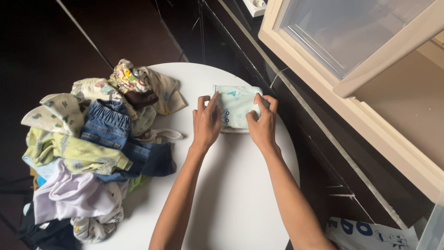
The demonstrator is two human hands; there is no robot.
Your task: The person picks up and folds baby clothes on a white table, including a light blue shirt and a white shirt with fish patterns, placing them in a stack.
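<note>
Head view: folded garment (237, 109) near table (240, 199) edge.

This looks like a room in a home where I sort laundry. My hands rest on a round white table (240, 199), and to the left of my grip lies a loose heap of small children's clothes (92, 143): printed cotton tops, blue denim shorts (107, 124), a lilac garment (74, 194). Beyond and to the right of my grip stands a cream-framed cabinet with a clear panel (342, 37). Under the table, the dark brown floor (129, 28) runs away behind my grip.
</note>
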